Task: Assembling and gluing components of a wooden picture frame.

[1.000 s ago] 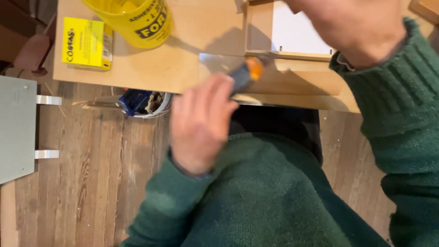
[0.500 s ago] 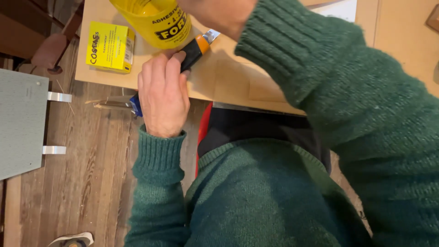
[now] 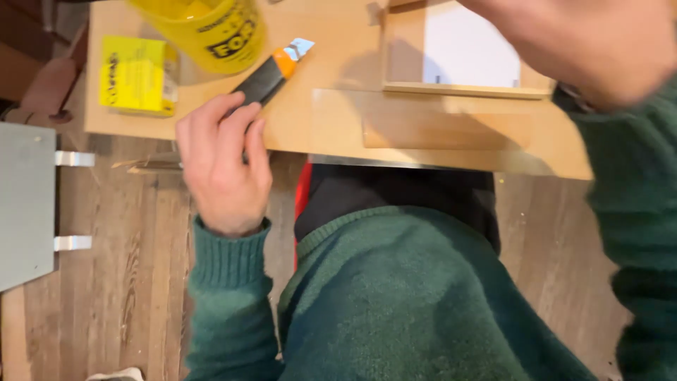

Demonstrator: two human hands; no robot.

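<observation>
A utility knife (image 3: 271,74) with a black body and orange slider is seen on the wooden table (image 3: 331,134), its short blade pointing toward 1 o'clock. The left hand (image 3: 222,166) is laid over the knife's rear end, at 7 o'clock from the blade; the fingers (image 3: 233,120) are pressed together and curled over the handle, though whether it is truly gripped or only covered cannot be told.

Half a second earlier the knife was raised close beside the yellow tub (image 3: 208,28), with the hand wrapped round it; now it is lowered flat onto the tabletop and more of its body is exposed. It is judged that the knife is being set down or steadied rather than used for a cut.

The right hand (image 3: 585,42) is held high at 1 o'clock in the view, blurred and close to the camera; the state of its fingers cannot be told, and nothing is seen in it. In the earlier views it was likewise raised near the top edge.

A yellow box (image 3: 137,74) lies at 9 o'clock from the knife, a shallow wooden tray (image 3: 465,88) with a white sheet (image 3: 469,49) at 3 o'clock. A grey panel (image 3: 25,204) stands on the floor at far left.
</observation>
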